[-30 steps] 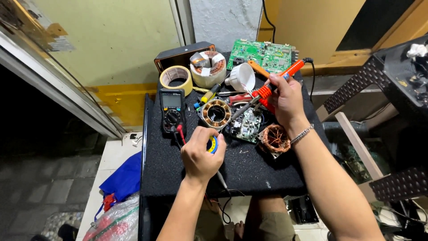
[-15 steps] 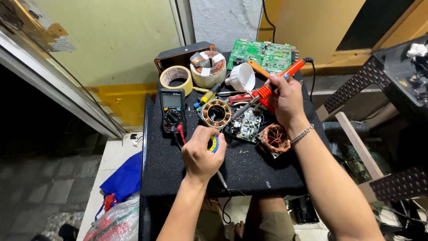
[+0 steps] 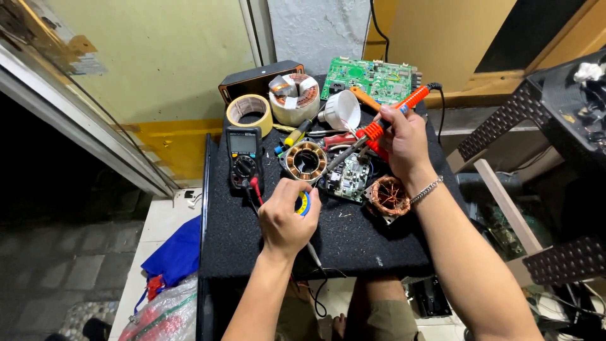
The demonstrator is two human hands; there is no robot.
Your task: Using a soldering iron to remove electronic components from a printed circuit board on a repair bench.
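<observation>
A pale yellow-green wall (image 3: 158, 57) is standing behind the black felt-topped table (image 3: 353, 243), its lower band painted deeper yellow. A rough grey pillar (image 3: 315, 28) is rising beyond the table's far edge. Grey paving (image 3: 57, 265) is lying dim off the left edge, and a white tiled floor (image 3: 158, 233) is showing beside it.

We are seeing a tape roll (image 3: 249, 111) sitting at upper centre, a green circuit board (image 3: 371, 78) beside it, and a blue bag (image 3: 175, 257) lying lower left.
</observation>
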